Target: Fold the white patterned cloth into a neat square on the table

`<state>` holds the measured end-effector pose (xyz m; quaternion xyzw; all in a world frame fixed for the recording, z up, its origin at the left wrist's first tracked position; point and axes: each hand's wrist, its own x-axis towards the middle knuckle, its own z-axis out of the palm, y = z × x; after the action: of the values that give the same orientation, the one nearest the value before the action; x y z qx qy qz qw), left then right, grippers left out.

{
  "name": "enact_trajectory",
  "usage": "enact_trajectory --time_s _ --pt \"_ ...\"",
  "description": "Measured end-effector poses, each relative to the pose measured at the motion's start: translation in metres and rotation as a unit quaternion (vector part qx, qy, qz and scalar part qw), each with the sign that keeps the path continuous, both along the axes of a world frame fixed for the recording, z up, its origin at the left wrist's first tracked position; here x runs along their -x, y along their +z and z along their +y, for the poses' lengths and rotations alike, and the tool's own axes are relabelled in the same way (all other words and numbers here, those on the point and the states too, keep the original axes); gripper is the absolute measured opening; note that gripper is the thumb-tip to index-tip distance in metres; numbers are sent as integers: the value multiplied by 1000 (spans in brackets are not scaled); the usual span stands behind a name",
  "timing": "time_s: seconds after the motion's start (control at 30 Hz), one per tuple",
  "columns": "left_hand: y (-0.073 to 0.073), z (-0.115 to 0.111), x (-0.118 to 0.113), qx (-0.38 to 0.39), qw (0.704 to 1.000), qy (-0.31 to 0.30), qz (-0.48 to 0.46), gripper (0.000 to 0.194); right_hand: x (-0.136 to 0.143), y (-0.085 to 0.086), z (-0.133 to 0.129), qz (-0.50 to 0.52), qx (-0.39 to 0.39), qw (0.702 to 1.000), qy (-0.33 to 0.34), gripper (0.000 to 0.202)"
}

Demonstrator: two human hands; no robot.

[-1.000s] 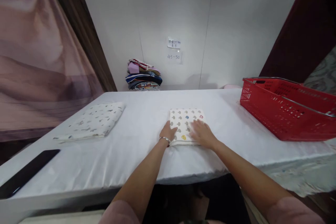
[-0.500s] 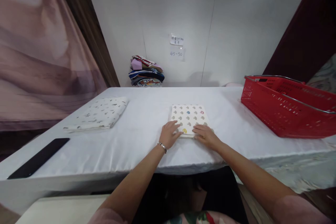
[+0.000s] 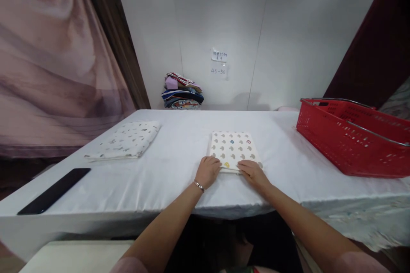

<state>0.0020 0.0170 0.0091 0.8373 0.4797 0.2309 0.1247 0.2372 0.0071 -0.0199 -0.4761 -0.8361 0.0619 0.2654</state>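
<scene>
Now, left to right: the grey-patterned folded cloth [image 3: 128, 138] lies where it lay. The left hand [image 3: 207, 172] has drawn back from atop the mushroom-print folded cloth [image 3: 235, 147] to its near left corner, fingers together and bent; whether they pinch it, I cannot tell. That cloth lies mid-table, and work seemingly centres on its near edge. The right hand [image 3: 255, 175], flat on top a second ago, curls at that edge, fingers close together, grip unclear. Both forearms reach forward, converging.
</scene>
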Motion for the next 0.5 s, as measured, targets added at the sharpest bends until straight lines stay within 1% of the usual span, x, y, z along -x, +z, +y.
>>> enact_trajectory --time_s 0.07,0.17,0.23,0.3,0.37,0.4,0.5 --pt "5 1 -4 -27 1000 -12 1 27 1 -3 -2 2 -15 1000 8 33" --pt "9 8 -16 -73 997 -19 6 31 2 -2 -4 10 -34 999 14 32" --pt "5 13 -23 -79 997 -11 24 34 2 2 -5 18 -26 999 23 31" --pt "-2 18 -28 -62 997 -2 48 39 2 9 -2 34 10 999 25 29" --pt "-10 20 -30 -49 997 2 59 41 3 20 9 57 42 997 6 27" --pt "-14 20 -30 -48 997 1 57 41 4 26 17 65 45 997 -11 28" --pt "-18 17 -27 -43 998 -1 45 42 11 43 49 48 12 996 -72 34"
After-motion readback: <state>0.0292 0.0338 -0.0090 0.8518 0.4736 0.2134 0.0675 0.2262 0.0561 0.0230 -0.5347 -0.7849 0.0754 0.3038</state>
